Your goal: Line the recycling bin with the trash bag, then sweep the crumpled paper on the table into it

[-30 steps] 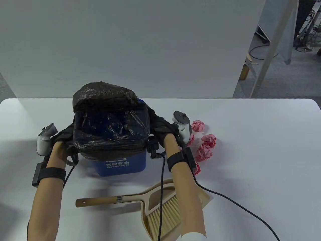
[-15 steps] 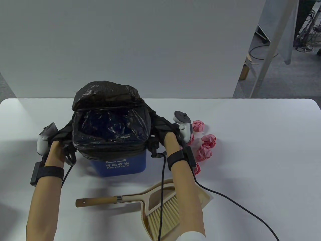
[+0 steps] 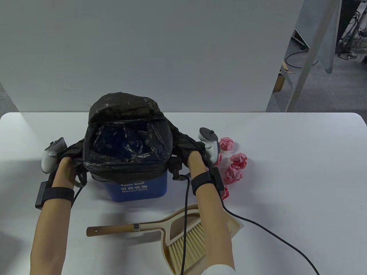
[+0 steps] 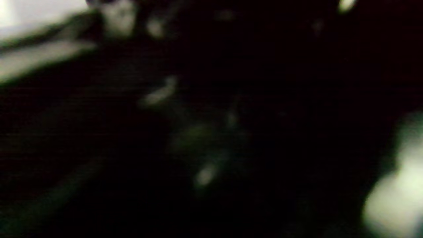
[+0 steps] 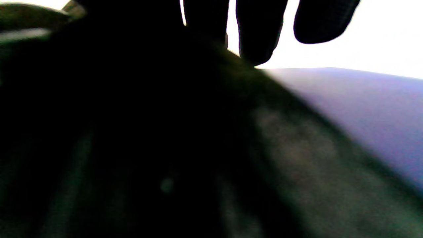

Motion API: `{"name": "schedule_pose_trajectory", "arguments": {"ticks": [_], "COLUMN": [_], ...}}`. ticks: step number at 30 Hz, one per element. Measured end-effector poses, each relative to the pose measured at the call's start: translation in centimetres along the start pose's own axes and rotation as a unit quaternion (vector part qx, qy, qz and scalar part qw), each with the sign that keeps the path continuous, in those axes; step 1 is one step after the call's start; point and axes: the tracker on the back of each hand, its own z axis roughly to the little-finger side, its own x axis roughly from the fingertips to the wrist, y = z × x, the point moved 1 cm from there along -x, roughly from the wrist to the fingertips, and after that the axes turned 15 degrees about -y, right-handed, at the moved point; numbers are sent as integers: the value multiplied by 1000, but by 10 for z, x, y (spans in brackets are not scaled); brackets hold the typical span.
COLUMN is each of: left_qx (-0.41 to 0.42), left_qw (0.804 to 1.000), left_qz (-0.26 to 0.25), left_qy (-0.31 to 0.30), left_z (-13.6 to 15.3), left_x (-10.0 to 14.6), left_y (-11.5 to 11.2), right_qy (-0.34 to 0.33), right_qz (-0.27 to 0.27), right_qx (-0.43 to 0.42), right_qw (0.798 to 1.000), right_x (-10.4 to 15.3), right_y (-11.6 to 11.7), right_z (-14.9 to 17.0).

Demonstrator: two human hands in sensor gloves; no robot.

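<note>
both hands [image 3: 64, 169] [image 3: 195, 159] clench crinkly black trash bag [image 3: 126, 120] film stretched over the boxy blue bin [image 3: 140, 187].

place: lab / data-capture bay
desk: plain white desk [image 3: 286, 172] against a white partition panel [image 3: 143, 51]
floor: grey carpet, loose cables [image 3: 298, 57] behind the panel
rig: metal stand leg [image 3: 311, 54]

One bin [image 3: 139, 187], one trash bag [image 3: 126, 114], five paper balls [image 3: 238, 159], one dustpan [image 3: 177, 226], one brush [image 3: 189, 246]

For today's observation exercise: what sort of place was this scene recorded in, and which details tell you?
Probably an office or lab recording space: a plain white table before a bare partition panel, with cables on grey flooring behind.
</note>
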Motion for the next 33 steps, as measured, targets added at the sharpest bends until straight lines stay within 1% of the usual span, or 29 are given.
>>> {"name": "schedule_pose_trajectory", "arguments": {"ticks": [3, 4, 6, 9, 11, 14, 16, 18, 20, 24, 29, 31, 33], "left_qx": [3, 15, 28, 23, 19, -7, -27, -29, -23, 9, -12, -19, -34], "left_qw": [1000, 999, 998, 998, 999, 1000, 1000, 999, 999, 1000, 1000, 1000, 999], "left_qz": [9, 27, 45, 52, 42, 16, 10, 7, -9, 2, 14, 12, 4], "left_qy": [-6, -13, -21, -21, -14, 4, 9, 13, 20, 15, 6, -3, -10], "left_z": [1, 1, 2, 1, 1, -2, -4, -3, 2, 11, 12, 12, 13], "left_x": [0, 0, -1, -1, -1, -3, -3, -3, -3, -6, -5, -5, -2], "left_y": [1, 1, 2, 1, 1, 2, 1, 3, 6, 10, 13, 14, 16], "right_qy": [5, 11, 13, 16, 20, 22, 20, 15, 15, 14, 23, 39, 66], "right_qz": [-2, -1, 3, 3, 2, 1, 2, 3, 3, 5, 9, 14, 17], "right_qx": [3, 1, -5, -6, 4, 17, 17, 12, 11, 9, 15, 32, 80], "right_qw": [1000, 1000, 1000, 1000, 1000, 1000, 1000, 1000, 1000, 1000, 1000, 999, 995], "right_x": [0, 1, 0, 1, 2, 2, 2, 2, 3, 4, 7, 10, 14], "right_y": [-1, -1, -2, -2, -3, -3, -3, -2, -2, -1, -2, -3, -5], "right_z": [0, 0, 3, 4, 2, 0, 1, 2, 3, 3, 4, 4, 5]}}
